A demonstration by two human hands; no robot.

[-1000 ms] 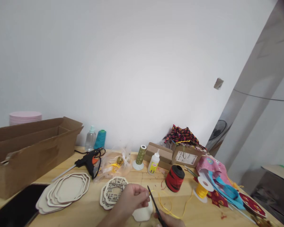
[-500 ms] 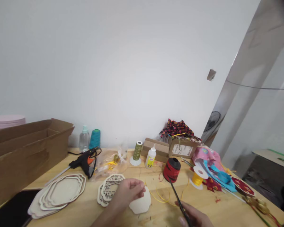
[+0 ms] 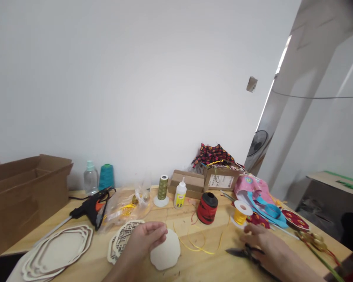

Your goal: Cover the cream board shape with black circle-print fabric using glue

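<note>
My left hand (image 3: 151,237) is closed in a pinch above the table, and whatever sits between thumb and fingers is too small to make out. Beneath its fingertips lies a pale scalloped-edged plate (image 3: 166,252). Just right of the fingertips, loose yellow cord (image 3: 195,247) curls over the wood. Dark-handled scissors (image 3: 238,252) lie on the table with their blades pointing left. My right hand (image 3: 260,241) is over their handles, fingers apart, and appears to have released them. Behind it stands a spool of yellow cord (image 3: 240,216).
Left are scalloped wooden frames (image 3: 61,250), lattice cutouts (image 3: 120,239), a glue gun (image 3: 91,211) and a cardboard box (image 3: 23,203). Behind stand a glue bottle (image 3: 180,196), a red thread cone (image 3: 207,209) and a green patterned roll (image 3: 162,188). Blue ribbon (image 3: 272,211) lies right.
My right hand has moved right and lowered the scissors from a raised tilt to the table. My left hand keeps its pinch. The view has shifted to the right.
</note>
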